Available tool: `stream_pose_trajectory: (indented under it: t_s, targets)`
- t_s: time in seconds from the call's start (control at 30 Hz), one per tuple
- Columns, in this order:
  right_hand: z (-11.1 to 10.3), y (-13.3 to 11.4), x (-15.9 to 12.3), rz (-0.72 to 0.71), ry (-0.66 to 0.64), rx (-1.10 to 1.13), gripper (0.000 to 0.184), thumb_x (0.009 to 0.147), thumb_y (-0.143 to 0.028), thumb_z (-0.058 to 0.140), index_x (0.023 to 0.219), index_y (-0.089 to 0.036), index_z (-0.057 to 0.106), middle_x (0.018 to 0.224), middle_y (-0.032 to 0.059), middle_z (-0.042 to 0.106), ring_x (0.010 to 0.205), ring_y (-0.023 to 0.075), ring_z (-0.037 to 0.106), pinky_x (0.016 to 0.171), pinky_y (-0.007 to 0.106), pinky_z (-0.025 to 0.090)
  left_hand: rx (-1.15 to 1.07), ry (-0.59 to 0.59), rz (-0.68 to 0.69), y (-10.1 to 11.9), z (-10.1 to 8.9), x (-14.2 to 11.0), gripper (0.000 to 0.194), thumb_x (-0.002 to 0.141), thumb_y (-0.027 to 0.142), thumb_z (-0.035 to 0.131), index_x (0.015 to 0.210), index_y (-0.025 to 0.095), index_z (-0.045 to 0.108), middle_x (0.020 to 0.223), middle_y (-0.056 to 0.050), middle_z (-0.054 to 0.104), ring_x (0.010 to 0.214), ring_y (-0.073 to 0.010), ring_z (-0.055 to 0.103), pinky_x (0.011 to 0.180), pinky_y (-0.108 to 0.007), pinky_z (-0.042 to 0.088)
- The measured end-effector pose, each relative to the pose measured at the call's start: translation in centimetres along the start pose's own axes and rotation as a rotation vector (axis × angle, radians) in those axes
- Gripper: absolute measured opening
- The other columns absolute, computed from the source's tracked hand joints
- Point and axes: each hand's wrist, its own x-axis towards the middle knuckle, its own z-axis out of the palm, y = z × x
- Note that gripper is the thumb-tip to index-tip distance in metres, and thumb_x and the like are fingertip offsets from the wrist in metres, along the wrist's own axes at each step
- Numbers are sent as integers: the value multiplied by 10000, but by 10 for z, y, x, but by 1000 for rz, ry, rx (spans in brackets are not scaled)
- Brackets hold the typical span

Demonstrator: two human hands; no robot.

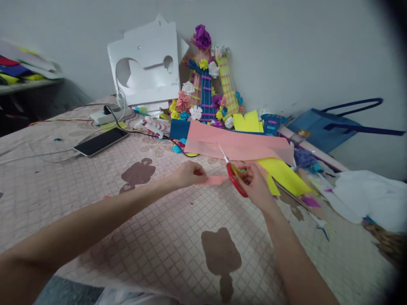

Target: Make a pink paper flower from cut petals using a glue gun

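Over the middle of the table, my left hand (190, 174) pinches one end of a short pink paper strip (216, 180). My right hand (253, 183) holds red-handled scissors (234, 180), their blades pointing up and away to the left. The strip's right end reaches the scissors' handles and my right fingers; whether those fingers also grip it is hard to see. Just beyond both hands lies a large pink crepe paper sheet (235, 143), with a yellow paper piece (286, 176) at its right end beside my right hand.
A phone (101, 142), a power strip (111, 115) and a glue gun (152, 128) with cables are on the left. Decorated paper guitars (206, 93) and a white cut-out board (146, 63) lean on the wall. A blue bag (324, 127) and white bundle (372, 197) are at right.
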Motion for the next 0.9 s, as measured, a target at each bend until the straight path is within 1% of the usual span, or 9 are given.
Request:
stream_pose_trajectory:
  t_s: [0.1,0.2,0.3,0.43,0.5,0.57,0.7,0.8,0.9]
  targets:
    - [-9,2,-6,11,138,1,412,737,-479,634,1014,-223,468,689,-22,556,552,135,540,512,255,424,20,-28,-31,9,15,27,145,703,235,595,683,121,682,610,-20,635,594,-125,575,505,-194,393]
    - [-8,-1,-17,6,199,-1,380,742,-458,635,984,-224,459,676,-32,536,548,128,527,500,245,416,68,-60,-51,13,33,37,121,690,234,613,692,144,693,617,-14,646,618,-138,596,513,-198,404]
    - [1,-10,-28,-17,158,-19,319,758,-417,617,947,-218,456,665,-39,518,535,120,512,486,236,405,160,-20,-76,12,48,33,174,683,295,653,769,149,688,670,-30,664,667,-173,614,559,-231,426]
    - [10,-21,-39,-45,101,-109,249,750,-347,602,905,-211,461,647,-48,495,523,115,500,500,240,412,267,82,-72,6,60,25,412,713,381,663,1043,143,594,804,-47,683,795,-209,626,695,-282,460]
    - [13,-22,-46,-55,99,-178,240,745,-330,590,910,-211,463,675,-34,517,548,126,517,521,253,424,305,112,-55,5,62,22,409,742,358,640,1081,146,553,816,-44,682,836,-215,625,740,-298,460]
    - [17,-21,-54,-51,87,-253,240,746,-327,576,927,-214,466,727,-13,554,579,139,539,530,262,428,337,133,-44,5,65,21,365,751,289,620,1078,150,533,817,-41,679,858,-218,625,763,-306,458]
    - [27,-18,-67,-31,42,-429,205,756,-331,560,905,-223,469,782,6,595,658,175,591,551,274,421,396,180,-47,4,68,21,364,739,188,567,1089,132,487,845,-72,669,866,-234,628,765,-327,461]
    - [33,-19,-70,-34,15,-540,190,772,-330,550,898,-220,461,829,21,606,723,203,610,550,277,397,426,208,-47,2,69,21,428,731,156,533,1145,110,434,871,-93,662,882,-236,627,766,-326,465]
    - [37,-21,-70,-12,-28,-586,183,792,-316,543,911,-214,449,845,25,612,727,204,615,535,270,370,443,224,-36,-1,72,20,526,735,136,509,1235,103,350,882,-87,659,909,-225,624,779,-316,469]
